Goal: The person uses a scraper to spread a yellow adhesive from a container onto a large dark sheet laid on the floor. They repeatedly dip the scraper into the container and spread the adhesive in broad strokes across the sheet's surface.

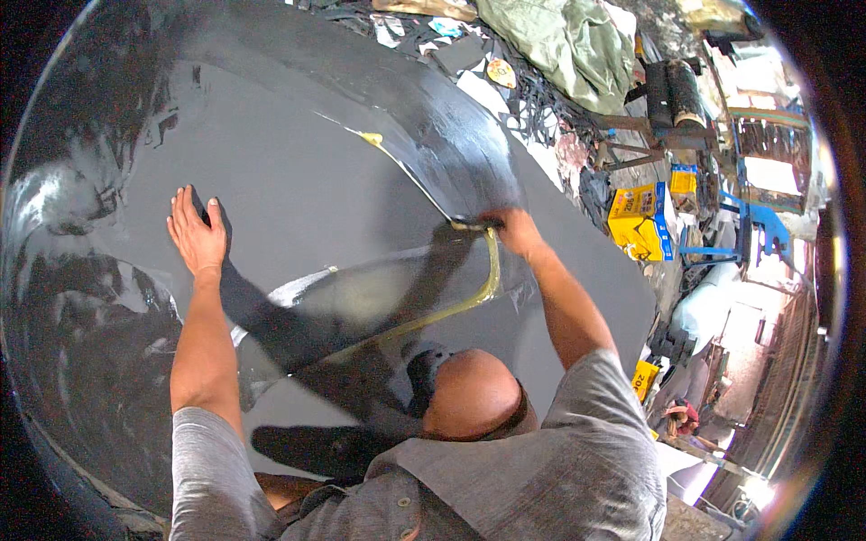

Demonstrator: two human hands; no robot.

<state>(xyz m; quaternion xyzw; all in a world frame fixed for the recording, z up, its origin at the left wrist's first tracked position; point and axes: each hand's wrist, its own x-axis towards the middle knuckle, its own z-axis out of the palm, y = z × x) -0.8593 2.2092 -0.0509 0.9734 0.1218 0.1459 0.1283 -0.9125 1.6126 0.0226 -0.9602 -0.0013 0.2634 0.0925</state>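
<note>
My left hand (pixel 197 236) lies flat with fingers apart on a large dark grey sheet (pixel 280 153). My right hand (pixel 518 234) is closed around a dark, flat-edged spreader (pixel 469 224), mostly hidden by the fingers and pressed to the sheet. A bead of yellowish glue (pixel 492 270) trails from beside the spreader, bends and runs down to the left. Another yellow dab (pixel 370 139) sits at the upper end of a thin line. Beyond my right hand, a wet, shiny smear (pixel 460 135) covers the sheet; a thinner, cloudy film lies between my hands.
Scraps and a green cloth (pixel 573 50) lie past the sheet's far right edge. On the right are a yellow box (pixel 639 221), dark rolls (pixel 674 94) and a blue metal frame (pixel 758 221). Another person (pixel 683 419) in red is far off at the lower right.
</note>
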